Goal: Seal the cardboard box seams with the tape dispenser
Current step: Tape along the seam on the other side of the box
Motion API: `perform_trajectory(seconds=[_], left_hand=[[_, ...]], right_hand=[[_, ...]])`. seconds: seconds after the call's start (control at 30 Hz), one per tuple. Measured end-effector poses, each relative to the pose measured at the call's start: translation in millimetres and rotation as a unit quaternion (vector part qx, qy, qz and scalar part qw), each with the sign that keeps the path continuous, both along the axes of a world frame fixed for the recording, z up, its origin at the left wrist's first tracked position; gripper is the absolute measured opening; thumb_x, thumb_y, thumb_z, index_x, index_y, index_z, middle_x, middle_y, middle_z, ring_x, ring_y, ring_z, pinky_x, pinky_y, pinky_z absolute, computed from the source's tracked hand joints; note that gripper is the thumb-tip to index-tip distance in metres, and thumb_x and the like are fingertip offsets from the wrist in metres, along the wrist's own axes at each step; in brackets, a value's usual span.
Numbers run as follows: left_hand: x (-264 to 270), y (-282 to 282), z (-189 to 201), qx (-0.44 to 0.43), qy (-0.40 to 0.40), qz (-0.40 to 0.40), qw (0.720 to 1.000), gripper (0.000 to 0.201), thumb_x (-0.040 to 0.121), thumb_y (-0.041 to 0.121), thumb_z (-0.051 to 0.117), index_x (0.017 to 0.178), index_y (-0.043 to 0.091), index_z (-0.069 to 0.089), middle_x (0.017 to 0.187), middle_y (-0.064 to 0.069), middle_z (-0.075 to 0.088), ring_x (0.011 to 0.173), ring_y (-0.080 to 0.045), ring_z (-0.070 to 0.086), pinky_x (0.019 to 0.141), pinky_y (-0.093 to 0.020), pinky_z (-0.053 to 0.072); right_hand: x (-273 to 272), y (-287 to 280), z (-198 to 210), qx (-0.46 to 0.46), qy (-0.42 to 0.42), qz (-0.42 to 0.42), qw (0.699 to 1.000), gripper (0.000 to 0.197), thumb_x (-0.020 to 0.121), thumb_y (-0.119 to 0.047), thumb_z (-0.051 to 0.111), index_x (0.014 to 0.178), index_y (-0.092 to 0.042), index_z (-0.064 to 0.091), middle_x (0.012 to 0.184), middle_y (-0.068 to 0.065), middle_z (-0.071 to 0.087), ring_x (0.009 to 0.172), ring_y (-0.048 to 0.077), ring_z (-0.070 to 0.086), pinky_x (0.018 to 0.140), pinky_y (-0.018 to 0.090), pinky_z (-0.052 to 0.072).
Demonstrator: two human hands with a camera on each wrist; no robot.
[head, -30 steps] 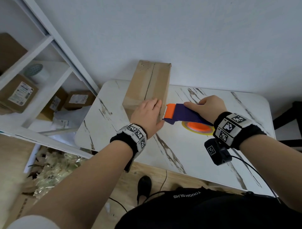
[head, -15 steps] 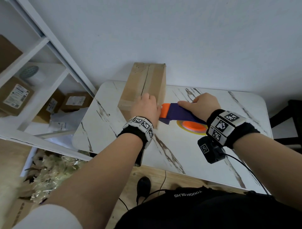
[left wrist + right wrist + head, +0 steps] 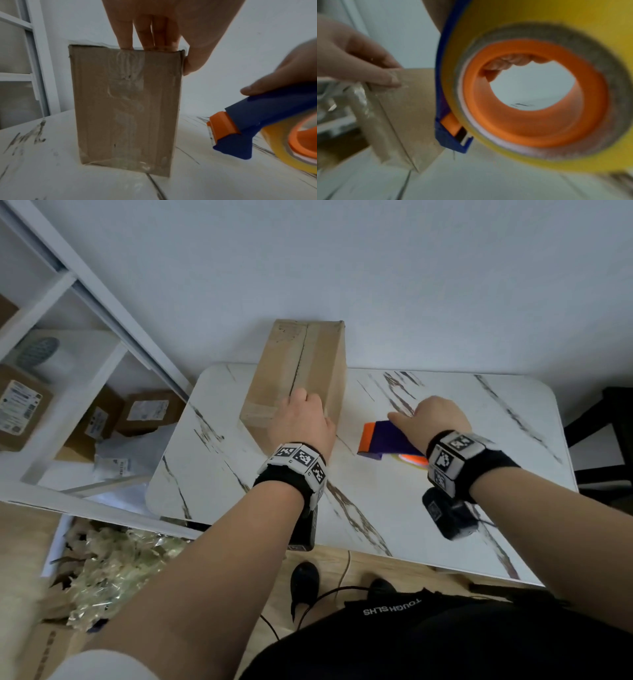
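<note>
A tall brown cardboard box stands on the white marble table, with clear tape down its near face. My left hand grips its near top edge: the fingers curl over the top and the thumb presses the right side. My right hand holds the tape dispenser by its blue handle. Its orange cutter head points at the box, a short gap to the right of it. The yellow tape roll on its orange hub fills the right wrist view.
A white shelf unit with several labelled cartons stands at the left. Crumpled packing filler lies on the floor below it. A black chair is at the table's right end. The wall is right behind the box.
The dispenser has pulled away to the right, off the box's side. My left hand has shifted up from the box's near corner to grip its top edge.
</note>
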State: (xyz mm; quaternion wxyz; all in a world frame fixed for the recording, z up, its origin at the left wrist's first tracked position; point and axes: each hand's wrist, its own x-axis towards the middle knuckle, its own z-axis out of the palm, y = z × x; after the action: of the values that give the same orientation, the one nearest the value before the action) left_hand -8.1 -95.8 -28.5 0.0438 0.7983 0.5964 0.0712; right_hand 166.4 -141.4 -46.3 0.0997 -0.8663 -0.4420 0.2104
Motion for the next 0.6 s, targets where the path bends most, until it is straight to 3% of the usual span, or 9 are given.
perform_trajectory(seconds=[0.13, 0.23, 0.33, 0.4, 0.5, 0.6], left_hand=[[1.1, -0.1, 0.0, 0.009, 0.01, 0.0, 1.0, 0.018, 0.088, 0.027, 0.053, 0.1, 0.015, 0.057, 0.111, -0.004, 0.05, 0.103, -0.022, 0.047, 0.063, -0.031, 0.039], [1.0, -0.4, 0.4, 0.008, 0.017, 0.0, 1.0, 0.019, 0.089, 0.028, 0.052, 0.103, 0.016, 0.057, 0.112, -0.003, 0.05, 0.104, -0.02, 0.046, 0.061, -0.031, 0.036], [0.4, 0.5, 0.4, 0.003, 0.016, -0.005, 1.0, 0.019, 0.089, 0.029, 0.052, 0.102, 0.016, 0.056, 0.112, -0.003, 0.05, 0.104, -0.021, 0.047, 0.061, -0.031, 0.036], [-0.5, 0.7, 1.2, -0.001, 0.018, -0.009, 1.0, 0.021, 0.089, 0.03, 0.052, 0.104, 0.016, 0.057, 0.113, -0.003, 0.05, 0.104, -0.021, 0.047, 0.062, -0.031, 0.036], [-3.4, 1.9, 4.7, -0.003, 0.033, -0.028, 0.999, 0.023, 0.089, 0.033, 0.051, 0.104, 0.016, 0.056, 0.114, -0.003, 0.049, 0.104, -0.021, 0.047, 0.064, -0.031, 0.037], [-8.8, 4.0, 7.8, -0.006, 0.056, -0.061, 0.997, 0.027, 0.087, 0.037, 0.054, 0.104, 0.016, 0.055, 0.114, -0.003, 0.048, 0.105, -0.021, 0.047, 0.065, -0.03, 0.036]], right_hand=[[-2.6, -1.5, -14.7, 0.015, 0.01, -0.008, 1.0, 0.054, 0.089, -0.053, 0.044, 0.061, -0.007, 0.046, 0.055, 0.004, 0.042, 0.056, 0.024, 0.046, 0.046, 0.025, 0.028], [-11.5, 2.5, -18.8, 0.02, -0.004, 0.02, 1.0, 0.045, 0.093, -0.046, 0.038, 0.075, -0.007, 0.051, 0.058, 0.002, 0.043, 0.066, 0.028, 0.05, 0.063, 0.031, 0.037], [-18.6, -0.7, -25.1, 0.023, -0.033, 0.041, 0.998, 0.039, 0.096, -0.04, 0.034, 0.079, -0.008, 0.049, 0.066, 0.005, 0.05, 0.068, 0.028, 0.047, 0.081, 0.037, 0.038], [-22.2, -5.0, -30.0, 0.018, -0.059, 0.055, 0.997, 0.039, 0.096, -0.043, 0.034, 0.081, -0.01, 0.049, 0.072, 0.006, 0.054, 0.067, 0.028, 0.048, 0.086, 0.039, 0.037], [-29.5, -12.3, -36.8, -0.001, -0.086, 0.082, 0.993, 0.039, 0.095, -0.045, 0.037, 0.079, -0.012, 0.048, 0.068, 0.005, 0.054, 0.065, 0.028, 0.049, 0.077, 0.036, 0.038], [-39.9, -15.7, -41.4, -0.022, -0.073, 0.083, 0.994, 0.037, 0.094, -0.044, 0.043, 0.079, -0.011, 0.049, 0.058, 0.002, 0.044, 0.062, 0.027, 0.051, 0.053, 0.028, 0.035]])
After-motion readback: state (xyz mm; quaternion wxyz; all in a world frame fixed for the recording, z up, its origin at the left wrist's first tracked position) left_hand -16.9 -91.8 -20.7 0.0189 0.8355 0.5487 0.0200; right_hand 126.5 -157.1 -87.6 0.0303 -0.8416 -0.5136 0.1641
